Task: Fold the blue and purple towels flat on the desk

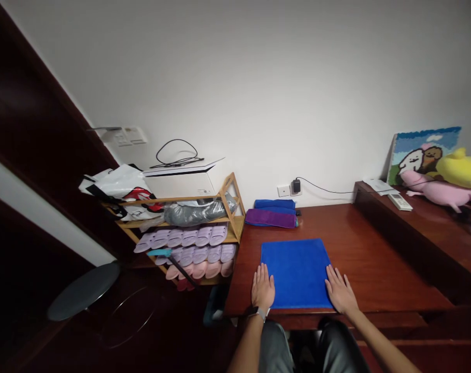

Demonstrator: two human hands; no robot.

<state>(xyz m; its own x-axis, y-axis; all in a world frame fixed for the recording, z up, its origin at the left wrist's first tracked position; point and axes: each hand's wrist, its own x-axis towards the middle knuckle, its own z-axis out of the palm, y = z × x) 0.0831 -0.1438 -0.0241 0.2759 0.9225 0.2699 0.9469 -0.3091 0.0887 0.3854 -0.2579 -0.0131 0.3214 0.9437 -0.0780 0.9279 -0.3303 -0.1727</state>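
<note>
A blue cloth lies spread flat on the brown wooden table, close to its front edge. My left hand rests flat at the cloth's left edge, fingers stretched forward. At the right edge my right hand lies flat too, its fingers pointing away from me and a little apart. Neither hand grips anything. Behind the cloth, against the wall, are a folded purple cloth and a folded blue cloth.
Left of the table stands a wooden rack with several slippers and a white box. A round stool is further left. On the right, a raised surface holds a remote, a pink plush toy and a picture.
</note>
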